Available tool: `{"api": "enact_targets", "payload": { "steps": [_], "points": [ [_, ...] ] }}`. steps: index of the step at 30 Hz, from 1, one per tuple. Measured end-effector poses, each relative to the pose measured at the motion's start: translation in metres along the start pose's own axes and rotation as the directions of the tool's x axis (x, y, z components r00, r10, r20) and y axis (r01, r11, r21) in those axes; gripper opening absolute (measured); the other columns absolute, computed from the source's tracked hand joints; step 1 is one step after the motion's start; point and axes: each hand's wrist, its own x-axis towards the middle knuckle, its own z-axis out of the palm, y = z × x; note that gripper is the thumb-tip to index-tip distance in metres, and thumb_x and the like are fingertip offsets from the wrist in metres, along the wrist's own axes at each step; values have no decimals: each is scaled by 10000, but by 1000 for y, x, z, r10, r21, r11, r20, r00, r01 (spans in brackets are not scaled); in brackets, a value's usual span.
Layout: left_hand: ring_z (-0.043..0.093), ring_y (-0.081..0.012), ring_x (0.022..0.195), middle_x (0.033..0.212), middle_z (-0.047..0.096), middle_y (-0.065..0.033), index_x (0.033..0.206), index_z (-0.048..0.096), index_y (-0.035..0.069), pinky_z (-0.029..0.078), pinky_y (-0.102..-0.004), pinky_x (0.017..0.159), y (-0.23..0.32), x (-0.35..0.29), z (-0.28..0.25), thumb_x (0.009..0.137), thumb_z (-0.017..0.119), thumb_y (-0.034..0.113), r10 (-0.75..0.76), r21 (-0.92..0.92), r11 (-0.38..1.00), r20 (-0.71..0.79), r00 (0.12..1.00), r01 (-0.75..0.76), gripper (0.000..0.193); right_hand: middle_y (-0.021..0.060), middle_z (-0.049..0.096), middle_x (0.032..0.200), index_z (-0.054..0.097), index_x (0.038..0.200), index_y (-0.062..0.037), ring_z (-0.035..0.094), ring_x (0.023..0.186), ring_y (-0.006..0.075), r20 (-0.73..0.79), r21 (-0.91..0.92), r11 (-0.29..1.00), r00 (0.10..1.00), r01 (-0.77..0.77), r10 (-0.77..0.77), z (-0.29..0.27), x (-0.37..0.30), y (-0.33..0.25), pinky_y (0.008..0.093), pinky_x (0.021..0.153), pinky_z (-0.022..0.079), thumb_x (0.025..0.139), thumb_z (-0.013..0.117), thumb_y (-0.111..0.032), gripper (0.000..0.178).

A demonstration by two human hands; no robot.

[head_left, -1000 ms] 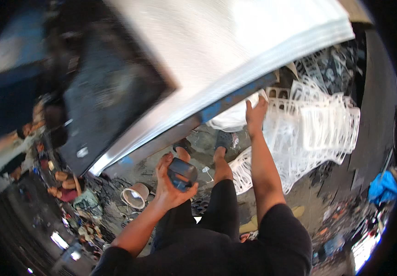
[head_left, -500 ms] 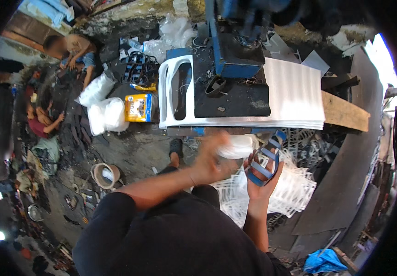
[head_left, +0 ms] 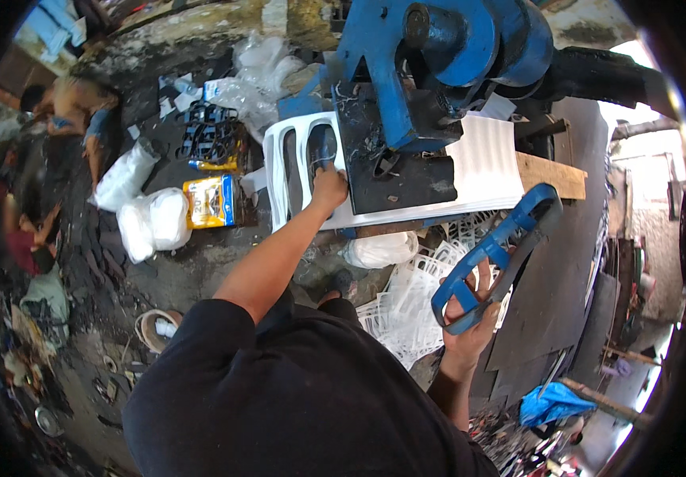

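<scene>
My right hand [head_left: 470, 326] grips a blue sole-shaped cutting die [head_left: 460, 278], a metal frame with cross bars, raised and tilted at the right of the bench. My left hand [head_left: 329, 191] reaches to the stack of white foam sheets [head_left: 486, 163], beside the dark press plate [head_left: 402, 191]. Its fingers are curled at the edge of a long cut-out in the stack; what they grip there is hidden. Two long cut-outs show in the stack's left part. Over the plate stands the blue press [head_left: 406, 111].
White cut foam scraps [head_left: 406, 310] are piled below the bench. A wooden plank [head_left: 553, 176] juts out right, near dark sheets [head_left: 542, 310]. Left are white bundles [head_left: 152, 222], a yellow package [head_left: 209, 201], a bucket [head_left: 152, 330] and other people sitting.
The cutting die has risen and moved right in my right hand. My left hand has gone forward to the foam stack. A second cut-out now shows beside the plate, and the view has shifted.
</scene>
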Motion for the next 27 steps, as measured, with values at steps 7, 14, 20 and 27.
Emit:
{"api": "enact_targets", "payload": {
  "steps": [7, 14, 20, 27],
  "points": [
    [623, -178, 811, 967, 653, -72, 1187, 581, -2, 488, -378, 722, -18, -5, -78, 926, 627, 154, -310, -484, 697, 461, 832, 528, 308, 134, 445, 1419, 260, 1520, -41, 494, 1219, 239, 89, -463, 886, 994, -17, 65, 54, -2, 46, 368, 1006, 429, 735, 802, -301, 989],
    [659, -163, 782, 967, 689, -41, 1127, 653, 33, 533, -334, 721, -44, -8, -118, 937, 626, 132, -225, -577, 552, 592, 774, 602, 216, 249, 474, 1341, 520, 1376, -93, 483, 1229, 390, 350, -856, 385, 935, 345, -59, 119, 65, 194, 448, 1022, 411, 719, 798, -265, 734],
    [611, -114, 779, 922, 674, 3, 1128, 680, 73, 509, -300, 698, -57, -3, -118, 941, 639, 160, -184, -578, 523, 641, 745, 627, 210, 327, 362, 1384, 499, 1396, -165, 435, 1231, 502, 345, -933, 52, 928, 355, -142, 116, 92, 254, 509, 983, 436, 738, 753, -331, 725],
    [592, -121, 799, 925, 661, 2, 1140, 685, 81, 511, -304, 712, -54, -2, -120, 921, 675, 173, -232, -549, 491, 666, 709, 676, 237, 306, 359, 1403, 489, 1404, -188, 445, 1242, 488, 325, -945, 8, 939, 328, -109, 108, 93, 266, 500, 939, 478, 742, 751, -357, 732]
  ]
}}
